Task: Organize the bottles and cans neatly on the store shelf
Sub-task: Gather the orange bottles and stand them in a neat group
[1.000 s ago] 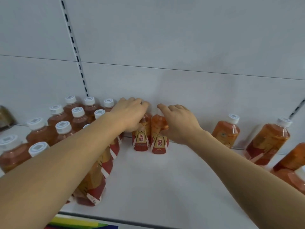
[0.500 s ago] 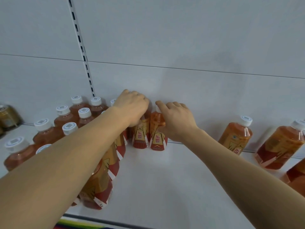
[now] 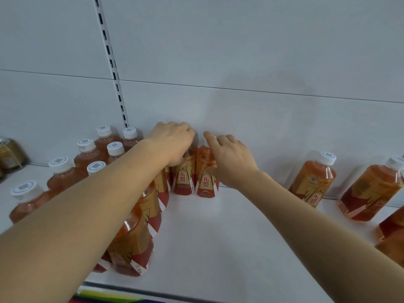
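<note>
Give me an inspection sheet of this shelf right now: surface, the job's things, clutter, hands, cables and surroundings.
Surface: white store shelf, bare in the middle.
Job's things: two orange drink bottles upright, side by side at the back panel; packed block of white-capped bottles on the left; loose bottles on the right, spaced apart.
Clutter: gold can at the far left edge, partly cut off.
Hands: left hand grips the top of the left bottle of the pair; right hand holds the right one.
Cables: nothing seen.
Surroundings: white back panel with a slotted upright; coloured strip below the shelf edge.
</note>
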